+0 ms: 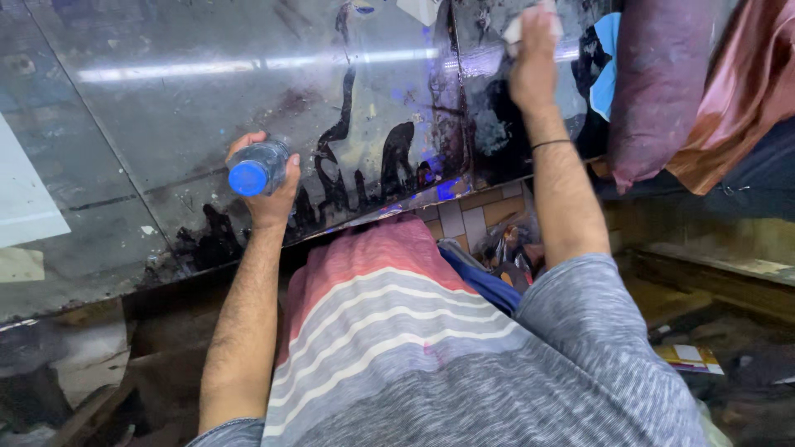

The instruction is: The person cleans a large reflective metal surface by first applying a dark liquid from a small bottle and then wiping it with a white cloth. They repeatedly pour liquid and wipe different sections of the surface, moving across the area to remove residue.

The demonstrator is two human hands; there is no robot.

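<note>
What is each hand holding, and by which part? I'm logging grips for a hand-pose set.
The left hand grips a clear bottle with a blue cap around its body. The right hand presses a white cloth, bunched under its fingers.

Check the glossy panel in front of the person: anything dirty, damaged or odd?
Yes: black smears run in streaks and blotches down the glossy panel toward its lower edge. The right hand presses a white cloth high on it; the left hand holds a blue-capped bottle.
</note>
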